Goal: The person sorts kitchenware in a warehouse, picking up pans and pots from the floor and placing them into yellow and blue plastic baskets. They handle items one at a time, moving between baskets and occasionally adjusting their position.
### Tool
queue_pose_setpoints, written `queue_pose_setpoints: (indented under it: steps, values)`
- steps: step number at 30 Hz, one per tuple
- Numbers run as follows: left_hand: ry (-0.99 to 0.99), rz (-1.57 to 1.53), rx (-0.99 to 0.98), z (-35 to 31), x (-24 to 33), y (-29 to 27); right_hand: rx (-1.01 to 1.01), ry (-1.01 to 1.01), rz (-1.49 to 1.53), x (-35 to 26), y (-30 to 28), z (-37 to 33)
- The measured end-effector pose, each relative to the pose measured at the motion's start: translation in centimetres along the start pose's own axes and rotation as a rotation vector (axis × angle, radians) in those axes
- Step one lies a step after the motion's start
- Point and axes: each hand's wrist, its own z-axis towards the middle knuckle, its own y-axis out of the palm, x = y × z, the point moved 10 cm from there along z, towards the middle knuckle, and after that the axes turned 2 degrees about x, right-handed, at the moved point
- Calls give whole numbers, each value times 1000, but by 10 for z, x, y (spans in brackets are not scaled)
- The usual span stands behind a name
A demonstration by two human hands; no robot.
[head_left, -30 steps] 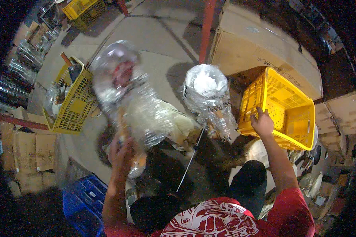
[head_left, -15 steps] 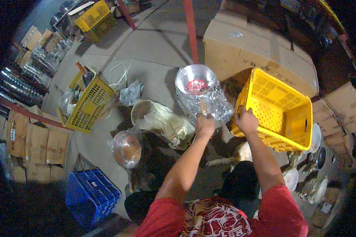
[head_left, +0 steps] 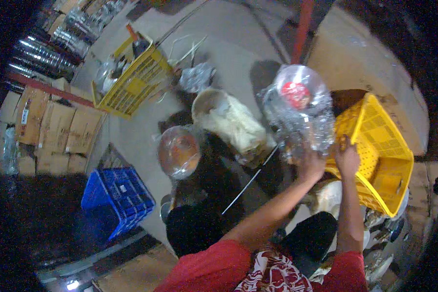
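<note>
My left hand [head_left: 310, 167] is closed around the lower end of a shiny round pan [head_left: 318, 83] in crinkled clear plastic wrap. A red round label [head_left: 296, 95] shows in the pan's bowl; its handle is hidden by wrap and hand. Just right of it, my right hand [head_left: 347, 158] grips the near left rim of a yellow plastic crate [head_left: 384, 127], which stands tilted and shows a perforated inside. Left of the pan lies a whitish wrapped bundle [head_left: 236, 119]. Another plastic-wrapped round pan [head_left: 179, 152], orange-brown in the middle, sits farther left.
A yellow crate [head_left: 136, 85] with mixed items stands far left, and a blue crate [head_left: 119, 194] nearer. Cardboard boxes [head_left: 370, 53] lie behind the crate I hold. A red post [head_left: 302, 31] rises beyond the pan. A thin pale rod [head_left: 250, 180] stretches near my left forearm.
The view has swung, so most things sit elsewhere in the picture. My hands are closer together, the wrapped pan has come with my left hand, and the held crate looks more tilted.
</note>
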Motion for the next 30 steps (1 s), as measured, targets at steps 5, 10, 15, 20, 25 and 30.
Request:
queue_pose_setpoints:
  steps: [5, 10, 15, 20, 25, 30]
  values:
    - [-3, -38, 36, -2, -18, -5, -5, 63, -34, 13, 12, 4]
    - [-357, -306, -279, -15, -41, -55, -227, 67, -27, 13, 21, 11]
    - [-353, -3, -239, -72, -83, -211, -14, -25, 151, -10, -24, -19]
    - [-621, 82, -274, -193, -158, -398, -800, -196, 223, -26, -6, -176]
    - [-1089, 294, -241, -412, -178, -541, -1443, -23, 773, -22, -109, -326]
    - [-893, 512, -356, -535, -150, -571, -1331, 669, 589, 14, -251, -314]
